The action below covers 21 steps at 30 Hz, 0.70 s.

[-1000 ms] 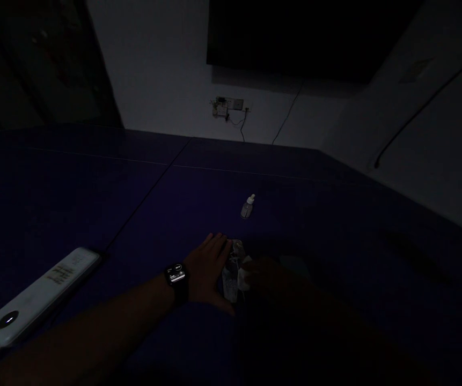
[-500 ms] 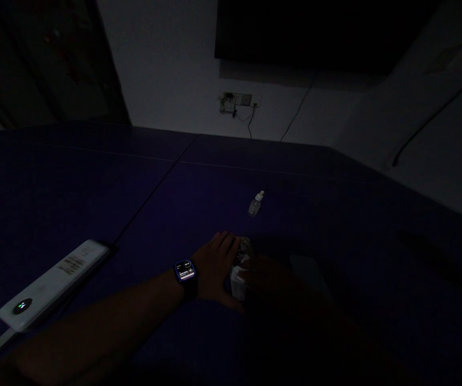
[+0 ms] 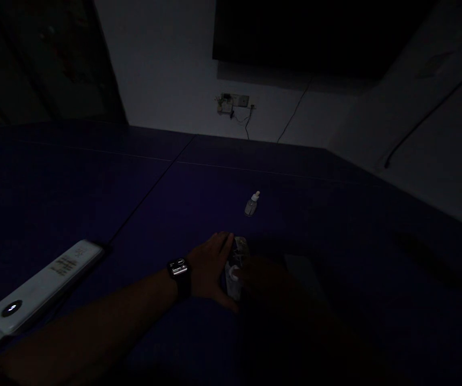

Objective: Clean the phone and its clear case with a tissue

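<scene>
Dim light leaves your room almost black, and the dark blue surface before you runs back to the wall. On it, between your hands, lies a flat patterned item. Your left hand is spread wide along its left side, fingers by the far end, thumb by the near end. Your right hand reaches over from the right, fingertips at a small white wad; it's too dark to tell whether they grip it. Just beyond stands a dropper bottle. Well to your left lies a long white device. Sockets sit on the pale wall, below a large black screen.
</scene>
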Available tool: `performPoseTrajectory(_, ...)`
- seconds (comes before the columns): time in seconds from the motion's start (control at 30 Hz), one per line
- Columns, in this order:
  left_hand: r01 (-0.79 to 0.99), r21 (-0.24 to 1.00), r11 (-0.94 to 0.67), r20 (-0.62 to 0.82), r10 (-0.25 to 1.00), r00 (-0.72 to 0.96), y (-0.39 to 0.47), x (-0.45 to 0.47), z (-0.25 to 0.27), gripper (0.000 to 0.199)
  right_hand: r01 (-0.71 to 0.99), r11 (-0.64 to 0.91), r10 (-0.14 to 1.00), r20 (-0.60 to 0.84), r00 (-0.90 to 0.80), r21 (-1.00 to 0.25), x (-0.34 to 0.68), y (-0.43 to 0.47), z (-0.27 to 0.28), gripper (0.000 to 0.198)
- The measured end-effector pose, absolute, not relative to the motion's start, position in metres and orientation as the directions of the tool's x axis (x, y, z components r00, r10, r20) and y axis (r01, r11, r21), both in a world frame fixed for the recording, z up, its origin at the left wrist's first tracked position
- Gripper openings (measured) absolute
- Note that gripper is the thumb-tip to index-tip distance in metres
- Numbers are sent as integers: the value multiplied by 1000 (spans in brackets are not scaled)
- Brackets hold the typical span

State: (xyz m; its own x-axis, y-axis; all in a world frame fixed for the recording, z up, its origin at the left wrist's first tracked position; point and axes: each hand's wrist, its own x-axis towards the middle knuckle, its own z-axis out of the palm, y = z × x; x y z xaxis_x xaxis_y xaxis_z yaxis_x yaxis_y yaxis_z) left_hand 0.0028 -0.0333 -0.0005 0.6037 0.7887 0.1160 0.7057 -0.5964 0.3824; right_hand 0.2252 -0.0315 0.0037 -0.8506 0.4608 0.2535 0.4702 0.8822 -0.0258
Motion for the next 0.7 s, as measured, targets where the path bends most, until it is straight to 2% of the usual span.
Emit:
performPoseTrajectory(0.07, 697, 386, -604, 129, 784, 608, -32, 3, -2, 151, 428, 904, 413, 265, -871, -3, 226, -34, 9, 20)
performPoseTrajectory(0.17, 689, 389, -612, 149, 780, 608, -32, 3, -2, 151, 368, 930, 363, 196, -911, -16, 233, -39, 14, 19)
performPoseTrajectory(0.27, 693, 383, -610, 150, 782, 605, -33, 3, 1, 149, 396, 918, 394, 127, -911, -9, 238, -42, 14, 18)
performPoseTrajectory(0.4, 697, 375, -611, 136, 780, 610, -35, 4, 4, 148, 439, 897, 430, 141, -892, 42, 226, -39, 10, 19)
performPoseTrajectory(0.6, 692, 363, -624, 161, 774, 613, -33, 2, 0, 146, 354, 935, 356, 68, -932, -39, 227, -35, 7, 21)
performPoseTrajectory(0.7, 684, 366, -631, 165, 767, 620, -33, 2, 0, 146, 425, 905, 424, 113, -899, -15, 233, -35, 8, 21)
